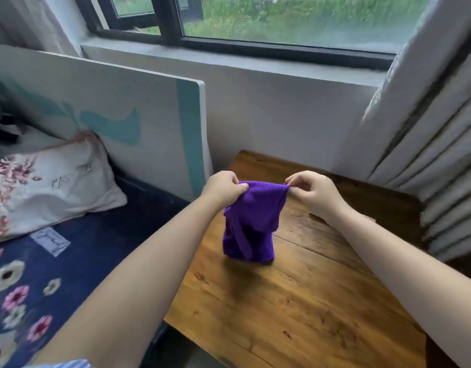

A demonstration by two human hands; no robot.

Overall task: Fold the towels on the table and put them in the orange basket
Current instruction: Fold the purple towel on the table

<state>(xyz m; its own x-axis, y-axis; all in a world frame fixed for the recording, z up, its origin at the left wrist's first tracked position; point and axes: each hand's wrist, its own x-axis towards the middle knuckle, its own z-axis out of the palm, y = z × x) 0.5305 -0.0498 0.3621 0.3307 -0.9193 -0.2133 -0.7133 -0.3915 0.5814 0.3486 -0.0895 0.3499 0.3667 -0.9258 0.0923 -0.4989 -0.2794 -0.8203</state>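
A purple towel (pixel 251 221) hangs in the air above the wooden table (pixel 295 301), its lower end bunched and touching the tabletop. My left hand (pixel 223 188) grips the towel's top left corner. My right hand (pixel 312 191) pinches the top right corner between thumb and fingers. The top edge is stretched between both hands. No orange basket is in view.
A bed with a dark blue floral cover (pixel 43 274) and a white floral pillow (pixel 43 187) lies left of the table. A white and teal headboard (pixel 139 123) stands behind it. Grey curtains (pixel 441 160) hang at the right, and a window (pixel 282 19) is above.
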